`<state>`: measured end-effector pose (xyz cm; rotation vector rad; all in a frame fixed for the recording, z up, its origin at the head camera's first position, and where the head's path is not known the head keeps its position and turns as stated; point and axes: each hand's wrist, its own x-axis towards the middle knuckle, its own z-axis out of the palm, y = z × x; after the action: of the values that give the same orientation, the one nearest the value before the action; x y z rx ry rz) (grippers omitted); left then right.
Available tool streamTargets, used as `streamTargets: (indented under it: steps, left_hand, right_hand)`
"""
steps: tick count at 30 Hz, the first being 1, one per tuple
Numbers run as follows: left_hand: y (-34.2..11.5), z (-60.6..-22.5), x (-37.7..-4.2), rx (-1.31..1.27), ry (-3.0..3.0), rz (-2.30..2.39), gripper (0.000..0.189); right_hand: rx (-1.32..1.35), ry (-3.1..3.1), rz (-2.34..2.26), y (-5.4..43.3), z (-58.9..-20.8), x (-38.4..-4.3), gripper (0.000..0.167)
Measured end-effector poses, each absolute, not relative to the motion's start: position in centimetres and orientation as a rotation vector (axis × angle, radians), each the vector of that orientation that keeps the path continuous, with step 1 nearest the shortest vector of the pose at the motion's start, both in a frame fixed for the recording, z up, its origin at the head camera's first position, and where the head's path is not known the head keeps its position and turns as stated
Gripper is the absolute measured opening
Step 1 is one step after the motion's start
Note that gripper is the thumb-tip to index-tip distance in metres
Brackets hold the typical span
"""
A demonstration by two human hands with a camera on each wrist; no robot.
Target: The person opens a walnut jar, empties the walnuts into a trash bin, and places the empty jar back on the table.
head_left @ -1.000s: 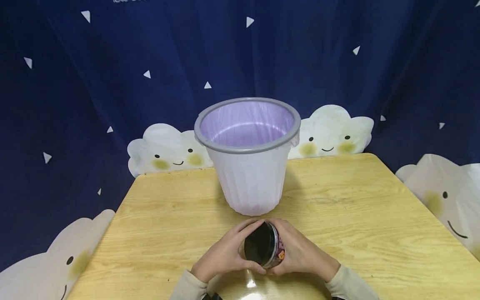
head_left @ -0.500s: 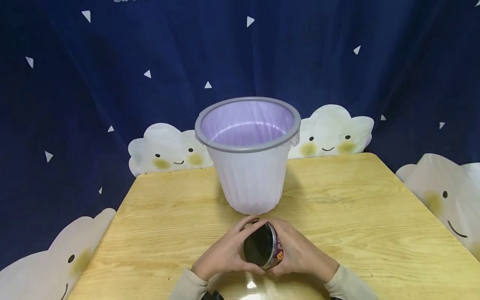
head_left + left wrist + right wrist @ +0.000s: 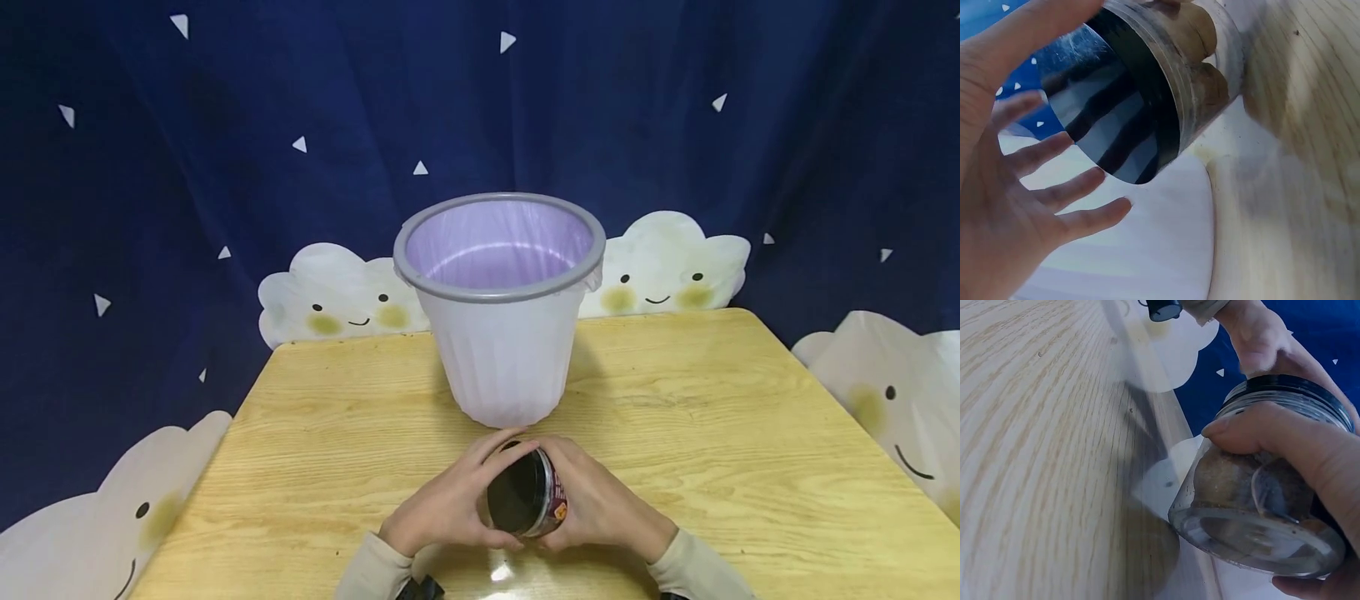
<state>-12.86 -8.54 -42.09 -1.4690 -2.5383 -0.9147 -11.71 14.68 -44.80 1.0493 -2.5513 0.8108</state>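
Note:
A clear jar [image 3: 1241,481] with a black lid [image 3: 517,492], brown contents and a dark red label is tilted on its side, its lid turned to the left. My right hand [image 3: 600,504] grips the jar's body, with the thumb [image 3: 1247,428] across it in the right wrist view. Around the lid stands my left hand [image 3: 457,496], its fingers spread and loosely bent. In the left wrist view several fingertips [image 3: 1097,178] come right at the lid's edge, and the little finger lies away from it.
Just beyond the hands stands a white bin [image 3: 510,358] with a grey rim and a lilac lining. Everything rests on or over a pale wooden table [image 3: 720,433]. A dark blue curtain [image 3: 360,100] with smiling clouds hangs behind.
My left hand has loosened slightly around the lid, its thumb drawn back to the left. The right hand and the jar stay nearly still. The head view has shifted a little.

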Motion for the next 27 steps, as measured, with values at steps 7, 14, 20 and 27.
streamTargets:
  steps: [7,14,20,27]
  left_hand:
    - [-8.49,-42.17,-12.88,-1.467,-2.564,-0.919,0.104]
    - [-8.65,-42.03,-12.93,-1.456,-2.565,-0.880,0.107]
    - [-8.44,-41.97,-13.02,-1.469,-2.578,-0.918,0.104]
    - [-8.70,-41.81,-12.73,-1.421,-2.611,-0.920,0.109]
  right_hand:
    - [1.056,-2.547,0.832,14.80,-44.94,-11.80,0.106]
    - [1.048,-2.548,0.839,14.96,-44.83,-11.89,0.104]
    - [1.030,-2.580,0.871,15.19,-44.67,-11.87,0.105]
    - [1.036,-2.605,0.869,15.03,-44.60,-11.81,0.105]
